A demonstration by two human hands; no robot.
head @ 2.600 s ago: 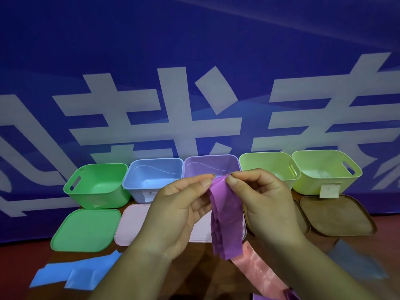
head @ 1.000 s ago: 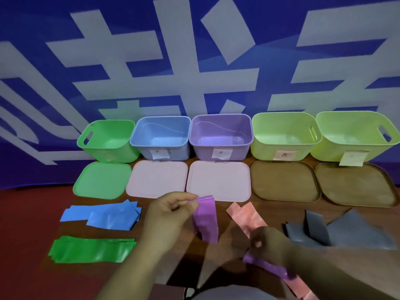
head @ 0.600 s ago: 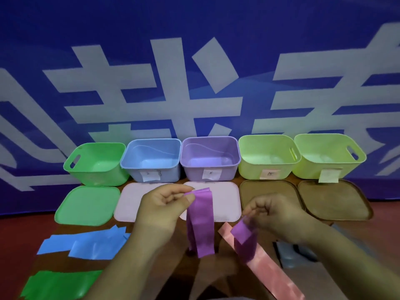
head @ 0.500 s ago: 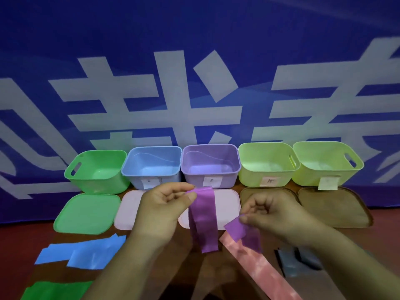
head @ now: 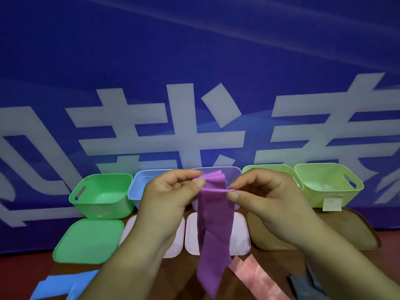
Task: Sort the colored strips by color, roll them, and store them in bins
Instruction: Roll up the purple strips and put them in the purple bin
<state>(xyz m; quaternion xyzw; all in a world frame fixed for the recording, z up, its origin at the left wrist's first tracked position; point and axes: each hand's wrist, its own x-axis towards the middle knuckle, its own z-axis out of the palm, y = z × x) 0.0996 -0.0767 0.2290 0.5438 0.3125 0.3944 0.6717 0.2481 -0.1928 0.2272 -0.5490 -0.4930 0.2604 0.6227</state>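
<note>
Several purple strips (head: 214,230) hang together in front of me, their top ends stacked. My left hand (head: 171,204) pinches the stack's top from the left, and my right hand (head: 266,202) pinches it from the right. Behind them stands a row of bins: green (head: 101,195), blue (head: 140,185), purple (head: 233,172), and two yellow-green ones (head: 268,169) (head: 329,185). On the table lie blue strips (head: 62,286), a pink strip (head: 257,278) and grey strips (head: 303,284).
Lids lie in front of the bins: green (head: 86,241), two pale pink (head: 240,234) (head: 129,226), two brown (head: 350,230) (head: 257,232). A paper label (head: 332,203) hangs on the rightmost bin. A blue banner with white characters (head: 194,94) closes off the back.
My right hand picked a purple strip off the table, lifted it and brought it to the stack held by my left hand. Both hands now pinch the stack's top; the view tilted upward.
</note>
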